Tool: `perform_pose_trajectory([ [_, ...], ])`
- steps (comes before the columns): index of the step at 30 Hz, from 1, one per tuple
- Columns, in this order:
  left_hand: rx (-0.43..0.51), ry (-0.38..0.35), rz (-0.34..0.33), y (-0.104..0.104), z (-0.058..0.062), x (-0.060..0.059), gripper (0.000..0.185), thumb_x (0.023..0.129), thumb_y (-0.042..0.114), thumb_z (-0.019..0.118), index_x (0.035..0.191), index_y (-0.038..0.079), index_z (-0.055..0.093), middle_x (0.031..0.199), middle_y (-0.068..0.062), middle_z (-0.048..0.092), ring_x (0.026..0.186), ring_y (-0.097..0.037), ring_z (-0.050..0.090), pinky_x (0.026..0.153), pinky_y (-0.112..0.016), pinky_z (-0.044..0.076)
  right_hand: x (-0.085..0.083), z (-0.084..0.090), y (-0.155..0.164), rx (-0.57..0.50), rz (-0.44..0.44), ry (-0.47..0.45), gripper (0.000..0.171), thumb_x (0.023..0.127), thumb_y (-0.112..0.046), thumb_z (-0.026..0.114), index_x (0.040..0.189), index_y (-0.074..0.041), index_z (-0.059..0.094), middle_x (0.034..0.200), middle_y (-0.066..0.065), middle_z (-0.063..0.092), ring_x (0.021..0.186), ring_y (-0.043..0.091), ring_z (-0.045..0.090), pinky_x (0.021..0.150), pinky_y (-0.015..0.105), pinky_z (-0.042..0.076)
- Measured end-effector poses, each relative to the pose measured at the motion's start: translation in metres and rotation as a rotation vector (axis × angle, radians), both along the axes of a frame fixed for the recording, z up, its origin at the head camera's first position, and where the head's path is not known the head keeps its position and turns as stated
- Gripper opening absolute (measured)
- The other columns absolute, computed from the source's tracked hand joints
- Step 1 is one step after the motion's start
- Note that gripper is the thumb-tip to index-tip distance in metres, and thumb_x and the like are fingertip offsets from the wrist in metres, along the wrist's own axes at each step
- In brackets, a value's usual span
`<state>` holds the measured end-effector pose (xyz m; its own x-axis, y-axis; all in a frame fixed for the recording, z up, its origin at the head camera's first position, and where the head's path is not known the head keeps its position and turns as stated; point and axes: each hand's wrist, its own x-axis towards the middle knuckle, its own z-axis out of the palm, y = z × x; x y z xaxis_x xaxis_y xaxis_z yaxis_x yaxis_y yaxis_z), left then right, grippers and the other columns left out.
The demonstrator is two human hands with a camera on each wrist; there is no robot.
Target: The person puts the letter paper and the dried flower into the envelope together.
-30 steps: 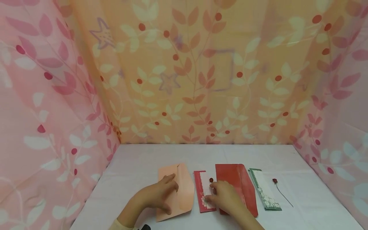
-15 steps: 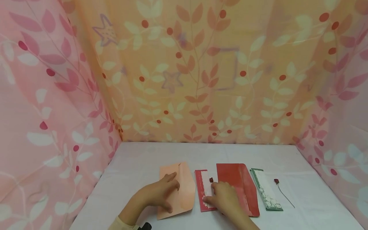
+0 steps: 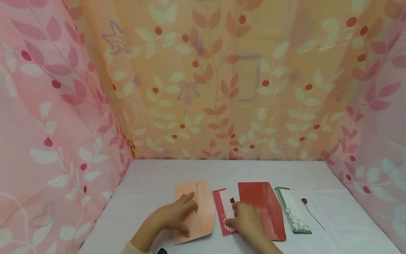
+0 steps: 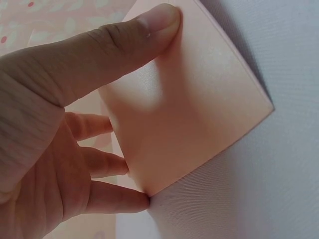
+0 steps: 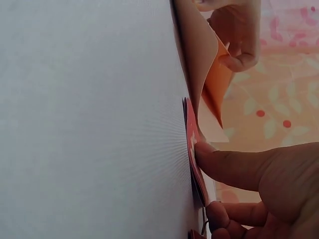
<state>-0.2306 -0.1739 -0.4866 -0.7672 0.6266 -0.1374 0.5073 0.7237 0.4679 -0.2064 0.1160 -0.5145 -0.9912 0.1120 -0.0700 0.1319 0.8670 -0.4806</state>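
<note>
My left hand (image 3: 177,215) holds a peach envelope (image 3: 204,211), thumb on its face and the other fingers at its far part. In the left wrist view the thumb (image 4: 149,30) lies flat on the paper, with fingertips along one edge. My right hand (image 3: 248,218) grips a red card (image 3: 219,203) with white floral trim. Its thumb (image 5: 214,157) presses the card's side in the right wrist view; the fingertips sit at the end. A small dark red rose (image 3: 232,200) shows just above those fingers, its stem mostly hidden. A red envelope (image 3: 257,192) lies partly under the right hand.
To the right lie a green-edged card (image 3: 293,210) with white flowers and a second rose (image 3: 304,201) on a thin stem. Everything rests on a white-covered table (image 3: 152,173). Patterned cloth (image 3: 215,88) walls in the back and sides.
The red card has turned slightly under my right hand, its lower end shifting a little toward me. The left hand stays on the peach envelope. The head view has shifted slightly.
</note>
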Motion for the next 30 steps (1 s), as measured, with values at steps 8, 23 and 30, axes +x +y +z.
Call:
perform_pose_trajectory([
  [8, -0.005, 0.012, -0.016, 0.001, -0.004, 0.001, 0.065, 0.064, 0.04, 0.095, 0.113, 0.038, 0.053, 0.167, -0.017, 0.027, 0.149, -0.052, 0.028, 0.102, -0.063, 0.048, 0.002, 0.0, 0.0, -0.058, -0.01, -0.02, 0.048, 0.065, -0.03, 0.096, 0.102, -0.012, 0.072, 0.07, -0.003, 0.056, 0.073, 0.014, 0.053, 0.078, 0.047, 0.035],
  [23, -0.013, 0.037, -0.021, 0.0, -0.006, -0.002, 0.065, 0.064, 0.039, 0.096, 0.113, 0.038, 0.053, 0.166, -0.017, 0.027, 0.148, -0.053, 0.028, 0.101, -0.063, 0.048, -0.003, 0.011, 0.019, -0.281, 0.204, 0.006, 0.03, 0.08, -0.024, 0.086, 0.1, -0.01, 0.069, 0.072, -0.002, 0.059, 0.067, 0.015, 0.054, 0.055, 0.028, 0.048],
  [30, -0.009, 0.035, -0.016, 0.0, -0.005, -0.001, 0.065, 0.063, 0.04, 0.096, 0.112, 0.037, 0.053, 0.166, -0.017, 0.028, 0.149, -0.053, 0.028, 0.1, -0.064, 0.048, -0.007, 0.02, 0.033, -0.339, 0.199, -0.037, 0.034, 0.08, -0.027, 0.087, 0.104, -0.01, 0.07, 0.074, 0.0, 0.06, 0.07, 0.017, 0.056, 0.058, 0.029, 0.049],
])
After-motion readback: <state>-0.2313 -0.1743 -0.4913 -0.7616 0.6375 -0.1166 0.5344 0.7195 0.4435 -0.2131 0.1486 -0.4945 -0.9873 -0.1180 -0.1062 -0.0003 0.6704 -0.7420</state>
